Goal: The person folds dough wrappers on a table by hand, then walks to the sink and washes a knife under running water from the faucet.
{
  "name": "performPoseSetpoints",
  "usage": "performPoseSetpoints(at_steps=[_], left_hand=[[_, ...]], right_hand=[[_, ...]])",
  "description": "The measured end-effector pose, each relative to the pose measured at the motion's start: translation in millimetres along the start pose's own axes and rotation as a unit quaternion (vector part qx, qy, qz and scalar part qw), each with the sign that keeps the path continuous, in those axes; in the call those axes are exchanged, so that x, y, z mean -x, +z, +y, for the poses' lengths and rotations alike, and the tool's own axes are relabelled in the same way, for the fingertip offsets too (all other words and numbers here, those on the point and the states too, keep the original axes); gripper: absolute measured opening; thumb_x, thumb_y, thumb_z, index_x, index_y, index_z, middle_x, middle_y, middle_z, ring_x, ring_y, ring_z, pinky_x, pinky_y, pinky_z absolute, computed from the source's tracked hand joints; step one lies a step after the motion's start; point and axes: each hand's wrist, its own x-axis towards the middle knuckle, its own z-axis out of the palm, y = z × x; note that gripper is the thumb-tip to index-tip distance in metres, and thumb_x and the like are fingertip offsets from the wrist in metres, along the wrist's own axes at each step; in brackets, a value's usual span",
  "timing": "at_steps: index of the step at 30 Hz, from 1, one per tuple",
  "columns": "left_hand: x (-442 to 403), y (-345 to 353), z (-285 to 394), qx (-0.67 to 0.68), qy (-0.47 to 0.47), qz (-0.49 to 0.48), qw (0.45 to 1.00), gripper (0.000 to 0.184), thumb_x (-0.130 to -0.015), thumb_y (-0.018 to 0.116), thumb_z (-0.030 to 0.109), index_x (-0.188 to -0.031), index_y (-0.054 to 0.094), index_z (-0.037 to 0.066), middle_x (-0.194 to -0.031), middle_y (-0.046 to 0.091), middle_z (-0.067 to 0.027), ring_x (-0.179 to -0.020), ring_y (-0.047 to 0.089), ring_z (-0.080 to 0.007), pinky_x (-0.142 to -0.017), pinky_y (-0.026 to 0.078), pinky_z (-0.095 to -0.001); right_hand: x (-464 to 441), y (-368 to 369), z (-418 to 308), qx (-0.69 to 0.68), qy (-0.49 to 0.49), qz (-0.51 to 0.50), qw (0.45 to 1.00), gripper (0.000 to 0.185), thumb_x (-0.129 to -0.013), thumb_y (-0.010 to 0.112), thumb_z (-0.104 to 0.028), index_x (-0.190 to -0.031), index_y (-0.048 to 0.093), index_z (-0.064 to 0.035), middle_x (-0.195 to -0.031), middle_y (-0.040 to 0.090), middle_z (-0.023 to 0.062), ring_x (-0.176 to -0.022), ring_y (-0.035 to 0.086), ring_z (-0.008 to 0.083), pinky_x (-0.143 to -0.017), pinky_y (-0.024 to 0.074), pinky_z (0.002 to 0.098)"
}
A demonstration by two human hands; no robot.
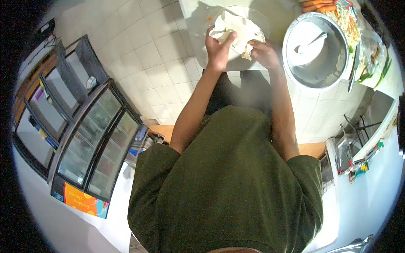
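My left hand (217, 51) pinches the left edge of a pale, thin, floppy sheet that looks like dough (238, 31), its thumb on top. At the sheet's lower right edge, my right hand (265, 55) grips with fingers bent. The sheet is crumpled and folded over, with a loose flap hanging between both hands. Beneath it, a round, pale plate or board (262, 19) shows partly on the light table (192, 21). To the right of my right hand stands a big metal bowl (314, 78) holding a white mass and a spoon (316, 39).
Carrots (316, 6) and shredded vegetables (346, 25) lie beyond the bowl. A knife (355, 67), a clear plastic bag (373, 52) and green stalks (384, 71) are at the right. A glass-door refrigerator (90, 139) stands left on the tiled floor (164, 50).
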Motion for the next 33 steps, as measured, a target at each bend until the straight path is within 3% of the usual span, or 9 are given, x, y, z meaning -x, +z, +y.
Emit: performPoseSetpoints(at_steps=[6, 14, 20, 23, 26, 27, 30, 31, 33], left_hand=[[-3.6, 1.1, 2.1, 0.016, -0.075, 0.028, 0.997, 0.043, -0.089, 0.071, 0.008, -0.123, 0.048, -0.001, -0.111, 0.062, -0.0111, -0.101, 0.06, -0.0152, -0.09, 0.05, -0.0309], [1.9, 4.8, 5.0, 0.052, -0.031, -0.004, 0.998, 0.039, -0.088, 0.069, 0.003, -0.121, 0.05, -0.002, -0.108, 0.065, -0.0114, -0.094, 0.063, -0.0151, -0.084, 0.053, -0.0312], [2.3, 2.5, 9.3, 0.057, -0.036, 0.014, 0.998, 0.031, -0.087, 0.069, 0.002, -0.115, 0.055, -0.002, -0.102, 0.066, -0.0102, -0.091, 0.063, -0.0135, -0.081, 0.053, -0.0287], [-4.6, -4.7, 2.2, -0.016, -0.049, 0.032, 0.998, 0.027, -0.086, 0.068, 0.0, -0.11, 0.058, -0.003, -0.102, 0.065, -0.0094, -0.09, 0.061, -0.0127, -0.079, 0.052, -0.028], [-14.3, -14.3, -16.1, -0.096, -0.024, 0.064, 0.993, 0.025, -0.084, 0.068, -0.002, -0.108, 0.059, -0.004, -0.104, 0.063, -0.0089, -0.092, 0.059, -0.0131, -0.079, 0.05, -0.0283], [-17.1, -18.5, -24.5, -0.119, -0.008, 0.076, 0.99, 0.026, -0.083, 0.067, -0.003, -0.107, 0.06, -0.004, -0.104, 0.062, -0.0088, -0.093, 0.058, -0.0133, -0.08, 0.049, -0.0286], [-20.1, -29.0, -37.8, -0.144, 0.025, 0.065, 0.987, 0.029, -0.081, 0.069, -0.001, -0.109, 0.059, -0.004, -0.105, 0.061, -0.0089, -0.097, 0.056, -0.015, -0.083, 0.048, -0.0297], [-19.9, -29.2, -36.9, -0.169, 0.034, 0.056, 0.983, 0.03, -0.081, 0.068, -0.001, -0.11, 0.059, -0.004, -0.106, 0.061, -0.009, -0.101, 0.056, -0.0158, -0.087, 0.047, -0.0303], [-19.2, -27.7, -36.3, -0.194, 0.069, 0.045, 0.978, 0.031, -0.081, 0.07, -0.001, -0.111, 0.06, -0.002, -0.108, 0.062, -0.0103, -0.101, 0.058, -0.0179, -0.089, 0.048, -0.0318]], right_hand=[[14.3, 8.2, -3.1, -0.036, -0.056, 0.025, 0.997, 0.033, -0.086, 0.06, 0.003, -0.118, 0.056, -0.0021, -0.102, 0.067, 0.009, -0.089, 0.066, 0.0183, -0.068, 0.0534, 0.0323], [3.3, -22.6, 10.0, -0.063, -0.04, 0.009, 0.997, 0.034, -0.085, 0.064, -0.001, -0.118, 0.054, 0.0028, -0.098, 0.067, 0.011, -0.085, 0.067, 0.0189, -0.068, 0.0577, 0.0327], [8.5, 0.6, 3.2, -0.104, -0.041, -0.02, 0.994, 0.041, -0.085, 0.064, -0.004, -0.124, 0.052, 0.0034, -0.1, 0.067, 0.0113, -0.087, 0.067, 0.0208, -0.071, 0.0576, 0.0352], [7.9, 17.4, -4.0, -0.025, -0.053, 0.025, 0.998, 0.043, -0.087, 0.063, -0.005, -0.128, 0.05, 0.0007, -0.102, 0.067, 0.0111, -0.088, 0.067, 0.0217, -0.077, 0.056, 0.0352], [3.4, 26.5, -2.5, 0.184, -0.08, 0.105, 0.974, 0.046, -0.088, 0.061, -0.008, -0.131, 0.049, 0.0008, -0.112, 0.064, 0.0073, -0.104, 0.06, 0.016, -0.089, 0.0482, 0.0322], [4.6, 35.1, -3.3, 0.229, -0.091, 0.116, 0.962, 0.046, -0.089, 0.061, -0.012, -0.132, 0.05, -0.0001, -0.113, 0.064, 0.0091, -0.103, 0.061, 0.0166, -0.087, 0.05, 0.0338], [3.7, 56.2, -0.7, 0.442, -0.155, 0.194, 0.862, 0.045, -0.09, 0.061, -0.014, -0.131, 0.051, -0.0011, -0.115, 0.064, 0.0155, -0.103, 0.063, 0.0232, -0.085, 0.0514, 0.0359], [9.9, 73.3, -5.1, 0.455, -0.175, 0.224, 0.844, 0.045, -0.088, 0.062, -0.015, -0.13, 0.052, -0.003, -0.116, 0.061, 0.0238, -0.105, 0.063, 0.0322, -0.087, 0.0512, 0.0385], [4.3, 67.7, 7.6, 0.52, -0.225, 0.273, 0.778, 0.046, -0.086, 0.063, -0.016, -0.13, 0.053, -0.0037, -0.116, 0.06, 0.025, -0.107, 0.06, 0.0366, -0.089, 0.05, 0.0407]])
